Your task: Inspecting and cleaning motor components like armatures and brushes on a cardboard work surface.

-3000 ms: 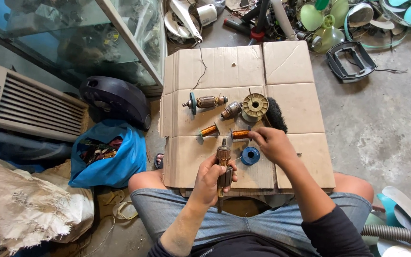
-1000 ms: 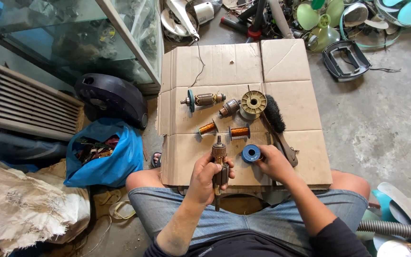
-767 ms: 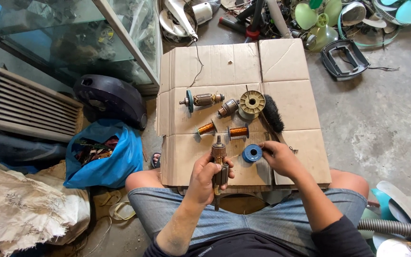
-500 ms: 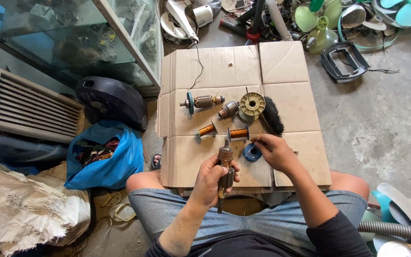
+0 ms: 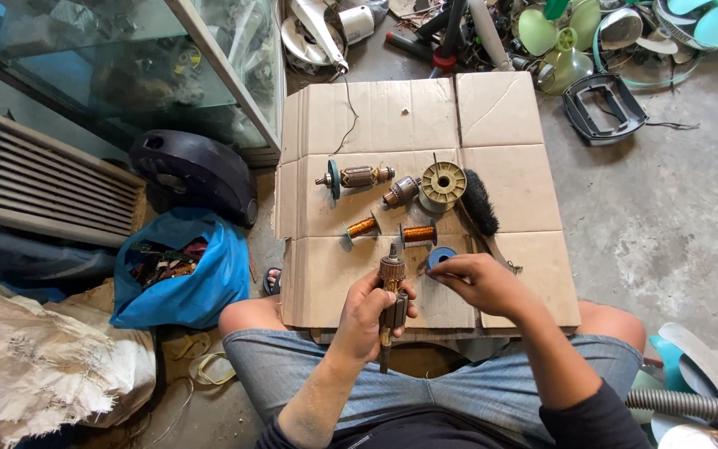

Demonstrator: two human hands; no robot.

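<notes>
Flattened brown cardboard sheet [image 5: 392, 108] on the concrete floor serves as the work surface, flaps unfolded. Left of it: a blue plastic bag [image 5: 180, 278] of dark scrap, a black rounded housing [image 5: 193, 175] above that, a white louvred appliance grille [image 5: 39, 191] with a small dark label at its top left corner, too small to make out. Glass cabinet [image 5: 126, 58] upper left. Crumpled white sack [image 5: 39, 366] lower left.

On the cardboard: a motor armature with a teal fan disc [image 5: 355, 177], a smaller armature [image 5: 400, 191], a pale yellow ribbed spool [image 5: 443, 185], a black brush [image 5: 479, 202], two copper wire coils [image 5: 363, 226] [image 5: 418, 234].

Left hand [image 5: 371, 312] clamped around a motor armature [image 5: 391, 287], held upright over the near edge of the cardboard, shaft end poking out below the fist. Right hand [image 5: 479, 283] just beside it, fingers pinched on a blue ring-shaped part [image 5: 439, 258] lying on the cardboard. The ring sits just right of the armature's top end, near but not touching. Hands close together, not in contact.
</notes>
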